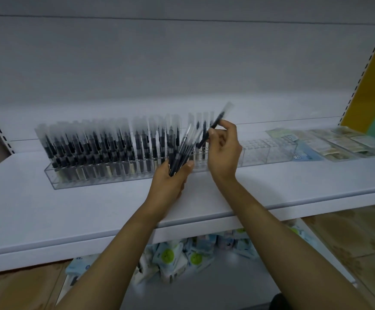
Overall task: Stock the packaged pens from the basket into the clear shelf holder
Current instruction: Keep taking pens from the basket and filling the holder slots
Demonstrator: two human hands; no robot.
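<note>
The white shelf (pixel 70 209) runs beneath both grips. Just behind them stands the clear shelf holder (pixel 269 153), packed with pens to the left of the left grip (pixel 171 180). That grip clutches a bundle of packaged pens (pixel 183 148); the right grip (pixel 223 151) pinches one tilted pen (pixel 215 124).

1. Clear shelf holder (pixel 269 153): long tray, lying along the shelf; left part carrying pens, right cells showing bare.
2. Stocked pens (pixel 88 144): black, clear-sleeved, standing upright in tight rows.
3. Bundle of pens (pixel 183 148): leaning tilted, left hand (pixel 173 177) gripping its base.
4. Single pen (pixel 213 126): slanting above the holder, right hand (pixel 223 151) pinching it.
</note>
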